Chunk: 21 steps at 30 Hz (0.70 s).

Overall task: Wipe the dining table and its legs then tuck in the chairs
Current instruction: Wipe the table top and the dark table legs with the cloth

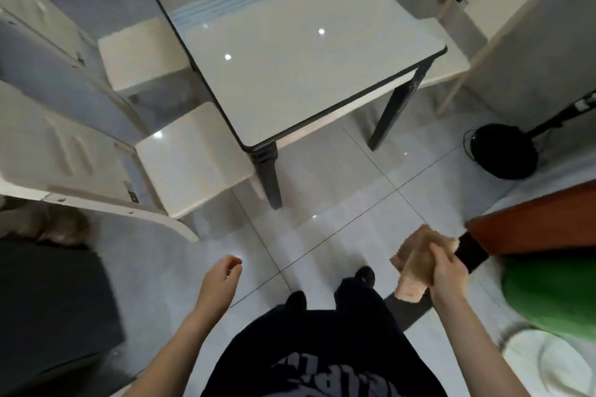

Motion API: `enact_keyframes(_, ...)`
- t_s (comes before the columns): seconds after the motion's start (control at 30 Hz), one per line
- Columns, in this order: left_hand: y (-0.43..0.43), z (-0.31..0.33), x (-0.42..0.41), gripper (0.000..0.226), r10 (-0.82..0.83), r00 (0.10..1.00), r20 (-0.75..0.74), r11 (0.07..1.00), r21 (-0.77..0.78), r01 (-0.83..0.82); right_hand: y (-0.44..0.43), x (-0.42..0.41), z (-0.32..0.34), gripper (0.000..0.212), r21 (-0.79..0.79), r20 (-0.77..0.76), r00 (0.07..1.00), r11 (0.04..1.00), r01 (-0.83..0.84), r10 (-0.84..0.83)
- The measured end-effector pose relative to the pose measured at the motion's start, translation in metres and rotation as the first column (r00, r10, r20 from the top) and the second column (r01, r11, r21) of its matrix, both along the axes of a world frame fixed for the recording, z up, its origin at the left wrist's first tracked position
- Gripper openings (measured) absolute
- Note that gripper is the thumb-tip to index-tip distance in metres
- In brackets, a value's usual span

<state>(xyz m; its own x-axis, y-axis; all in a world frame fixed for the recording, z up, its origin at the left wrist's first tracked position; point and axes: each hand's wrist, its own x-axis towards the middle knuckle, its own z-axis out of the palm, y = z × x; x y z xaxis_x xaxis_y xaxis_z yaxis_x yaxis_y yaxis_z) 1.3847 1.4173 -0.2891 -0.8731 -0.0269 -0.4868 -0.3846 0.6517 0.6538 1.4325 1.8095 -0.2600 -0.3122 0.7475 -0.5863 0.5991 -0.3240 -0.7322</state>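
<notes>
The dining table [290,80] has a glossy white top with a dark rim and dark legs [269,177], and stands ahead of me. White chairs sit pulled out on its left: one near [180,158], one farther [142,51]. Another white chair [451,64] stands on the right side. My right hand [448,271] grips a folded tan cloth [416,264] low at the right, well short of the table. My left hand [222,277] hangs loosely curled over the floor and holds nothing.
A black fan base [503,151] with its pole stands on the white tiled floor at the right. A reddish-brown furniture edge [541,226] and a green object [554,293] lie at the lower right. A dark shape [48,306] fills the lower left.
</notes>
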Motion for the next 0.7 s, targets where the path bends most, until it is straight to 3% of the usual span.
enact_keyframes(0.13,-0.009,-0.003,-0.014,0.01,-0.116,0.992,0.046,0.991,-0.067,0.118,0.004,0.068,-0.011,0.024,-0.021,0.103,0.973,0.977,0.21,-0.207)
enact_keyframes(0.3,0.041,0.001,-0.046,0.016,-0.264,0.964,0.043,0.961,-0.077,0.267,0.024,0.143,-0.01,0.04,0.02,0.187,0.886,0.904,0.428,-0.424)
enact_keyframes(0.5,0.164,-0.012,-0.059,0.03,-0.349,0.924,0.159,0.937,0.08,0.34,0.072,0.214,-0.016,0.036,0.005,0.245,0.802,0.828,0.561,-0.545)
enact_keyframes(0.7,0.268,-0.017,-0.034,0.031,-0.368,0.893,0.258,0.93,0.105,0.353,0.15,0.235,-0.021,0.026,-0.006,0.249,0.761,0.785,0.62,-0.599)
